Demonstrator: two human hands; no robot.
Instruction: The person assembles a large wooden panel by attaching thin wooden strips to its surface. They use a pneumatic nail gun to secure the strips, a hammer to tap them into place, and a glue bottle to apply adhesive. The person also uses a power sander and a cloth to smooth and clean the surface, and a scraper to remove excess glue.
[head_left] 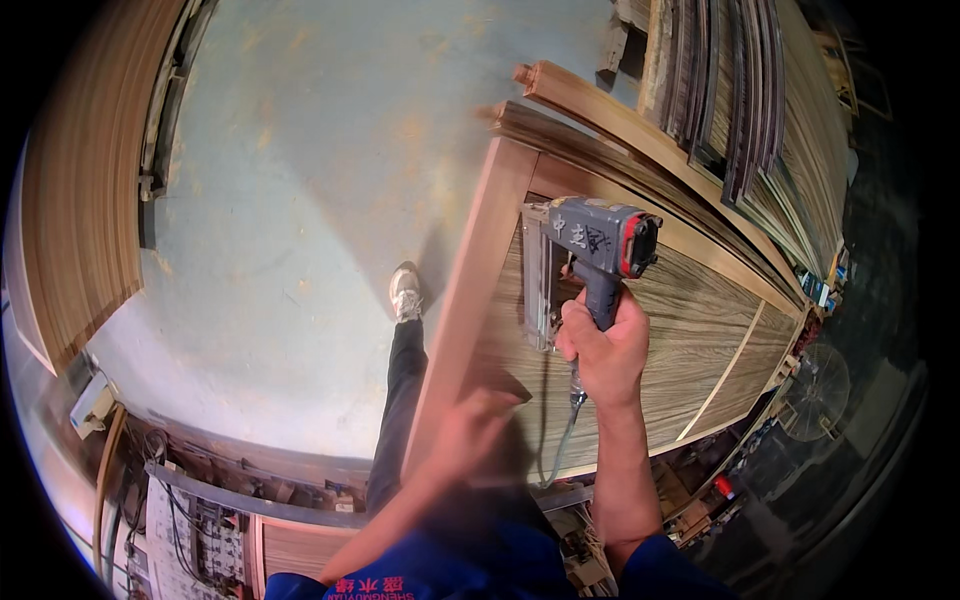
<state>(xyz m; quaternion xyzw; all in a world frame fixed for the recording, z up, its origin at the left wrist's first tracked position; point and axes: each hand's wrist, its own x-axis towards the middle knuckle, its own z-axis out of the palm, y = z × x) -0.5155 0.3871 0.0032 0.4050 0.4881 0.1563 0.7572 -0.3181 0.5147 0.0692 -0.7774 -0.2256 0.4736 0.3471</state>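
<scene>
My right hand (608, 350) is wrapped round the grip of a grey pneumatic nail gun (595, 225) with a red-edged end cap. Its nose is over the far left corner of a wood-grained panel (690, 330); whether it touches cannot be made out. An air hose (558, 460) hangs from the grip's base. Along the panel's left side runs a pale wooden rail (462, 300), meeting a cross rail at the far corner. My left hand (480, 420) is beside the rail's near part, smeared by motion, so its fingers are unclear.
Long wooden strips (640, 125) lie beyond the panel, with stacked dark-edged boards (740, 100) behind them. More boards (85, 180) stand at the far left. My shoe (405, 292) is on the grey floor (300, 120). A round fan (815, 390) stands at the right.
</scene>
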